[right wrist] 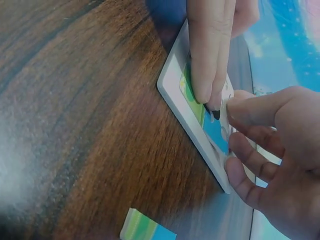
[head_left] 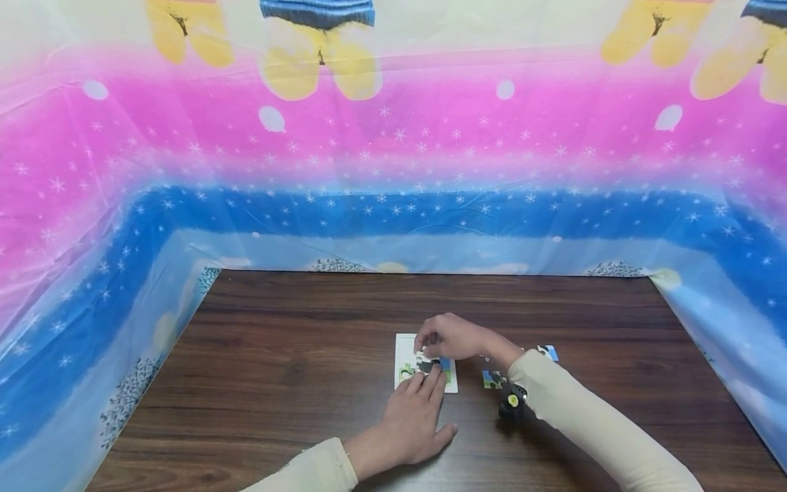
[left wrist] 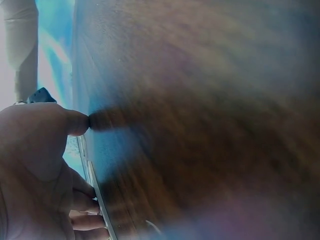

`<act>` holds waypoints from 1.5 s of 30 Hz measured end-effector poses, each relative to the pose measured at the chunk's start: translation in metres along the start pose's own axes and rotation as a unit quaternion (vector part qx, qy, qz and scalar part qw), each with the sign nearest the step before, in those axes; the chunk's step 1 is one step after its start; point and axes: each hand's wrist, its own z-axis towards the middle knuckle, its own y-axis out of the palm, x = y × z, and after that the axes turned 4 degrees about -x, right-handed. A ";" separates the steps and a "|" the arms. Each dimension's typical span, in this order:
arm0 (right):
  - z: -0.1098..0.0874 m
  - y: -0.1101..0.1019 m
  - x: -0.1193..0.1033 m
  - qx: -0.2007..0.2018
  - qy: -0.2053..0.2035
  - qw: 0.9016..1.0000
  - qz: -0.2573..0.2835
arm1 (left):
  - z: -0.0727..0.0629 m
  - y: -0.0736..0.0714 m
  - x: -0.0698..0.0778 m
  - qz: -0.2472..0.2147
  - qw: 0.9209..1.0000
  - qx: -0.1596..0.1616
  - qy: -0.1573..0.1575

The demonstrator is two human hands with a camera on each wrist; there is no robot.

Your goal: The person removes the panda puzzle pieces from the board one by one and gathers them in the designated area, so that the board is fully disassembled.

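A white-rimmed puzzle tray lies on the table, partly filled with pieces showing green, blue and black-and-white print. My left hand reaches over its near edge, straight fingertips resting on the laid pieces. At the far side, my right hand pinches a black-and-white puzzle piece between thumb and fingers, low over the tray. Part of that piece is hidden behind the fingers. In the left wrist view, the fingers of the left hand lie along the tray's edge.
To the right of the tray lie loose puzzle pieces, one green and blue beside the right wrist and another beyond the forearm. A black wrist camera is strapped to the right wrist. A printed cloth borders the table's back and sides.
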 end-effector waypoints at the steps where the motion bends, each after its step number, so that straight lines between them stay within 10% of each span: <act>1: 0.000 0.000 -0.001 -0.001 0.001 1.000 0.001 | 0.000 0.000 0.000 -0.002 1.000 -0.002 0.000; 45: -0.002 -0.005 0.025 -0.057 -0.052 0.990 0.117 | 0.001 -0.002 0.000 0.007 1.000 0.005 -0.005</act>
